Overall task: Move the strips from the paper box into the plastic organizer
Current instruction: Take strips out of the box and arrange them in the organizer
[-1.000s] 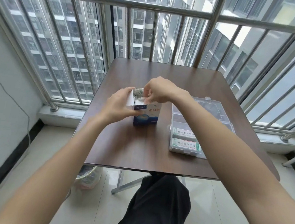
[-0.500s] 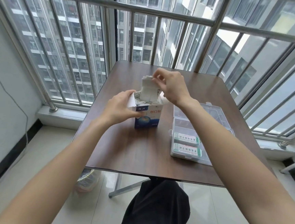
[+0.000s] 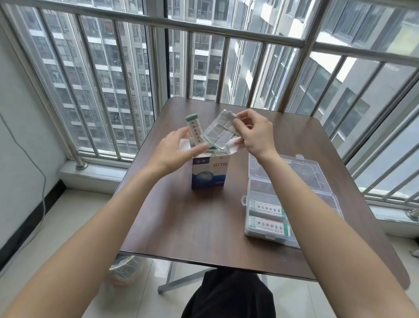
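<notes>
left hand (image 3: 172, 148): grip apart, fingers loose and spread, hovering at the left side of the paper box top; whether it touches the flap, cannot tell.
single strip (image 3: 194, 129): stands tilted out of the box opening just beyond the left hand's fingers, green-edged, print facing the camera.
paper box (image 3: 209, 174): upright on the bench (image 3: 197, 228), left of centre, top flaps open, blue and white.
strip bundle (image 3: 218, 134): fanned stack in clear wrap, held above the box opening, lower end at the flaps.
right hand (image 3: 255, 133): grip clamped on the bundle's top end, thumb and fingers pinching.
plastic organizer (image 3: 295, 240): clear, lid open toward the window, on the bench right of the box, apart from it.
strips in organizer (image 3: 268, 216): two labelled stacks lie flat in the near compartments.
</notes>
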A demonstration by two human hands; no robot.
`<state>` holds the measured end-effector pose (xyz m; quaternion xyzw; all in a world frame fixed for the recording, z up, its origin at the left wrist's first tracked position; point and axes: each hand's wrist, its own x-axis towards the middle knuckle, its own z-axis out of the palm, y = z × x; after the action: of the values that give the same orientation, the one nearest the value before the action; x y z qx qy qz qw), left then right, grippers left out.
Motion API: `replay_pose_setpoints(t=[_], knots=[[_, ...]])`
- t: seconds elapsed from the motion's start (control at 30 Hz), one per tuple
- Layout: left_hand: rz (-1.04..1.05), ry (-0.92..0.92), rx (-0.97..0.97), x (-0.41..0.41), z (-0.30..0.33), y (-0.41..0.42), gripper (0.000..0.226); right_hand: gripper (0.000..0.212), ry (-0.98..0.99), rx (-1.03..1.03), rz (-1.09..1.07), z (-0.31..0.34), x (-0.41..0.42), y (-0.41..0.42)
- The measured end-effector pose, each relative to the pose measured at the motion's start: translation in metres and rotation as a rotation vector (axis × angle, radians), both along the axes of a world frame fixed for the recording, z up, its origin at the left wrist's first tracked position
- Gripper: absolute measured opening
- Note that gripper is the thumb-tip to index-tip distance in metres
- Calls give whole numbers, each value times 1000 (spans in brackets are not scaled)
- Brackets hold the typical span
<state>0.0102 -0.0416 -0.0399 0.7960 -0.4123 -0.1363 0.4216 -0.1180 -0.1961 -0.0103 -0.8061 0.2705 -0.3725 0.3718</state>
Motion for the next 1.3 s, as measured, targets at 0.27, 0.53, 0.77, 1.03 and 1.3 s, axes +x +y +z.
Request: replay_pose_setpoints(t=[0.27, 0.53, 0.77, 1.03, 1.3], knots=[[89, 22, -226, 8, 11, -18, 20, 12, 1, -13, 38, 4, -4, 0], [-94, 136, -361, -25, 62, -24, 18, 5, -170, 57, 149, 34, -56, 10], [-477, 589, -158, -98, 45, -27, 17, 4, -34, -48, -2, 15, -112, 24], [-603, 607, -125, -142, 5, -36, 33, 18, 75, 81, -93, -8, -163, 32], [-667, 560, 16, -164, -8, -43, 48, 21, 137, 198, -33, -27, -191, 22]])
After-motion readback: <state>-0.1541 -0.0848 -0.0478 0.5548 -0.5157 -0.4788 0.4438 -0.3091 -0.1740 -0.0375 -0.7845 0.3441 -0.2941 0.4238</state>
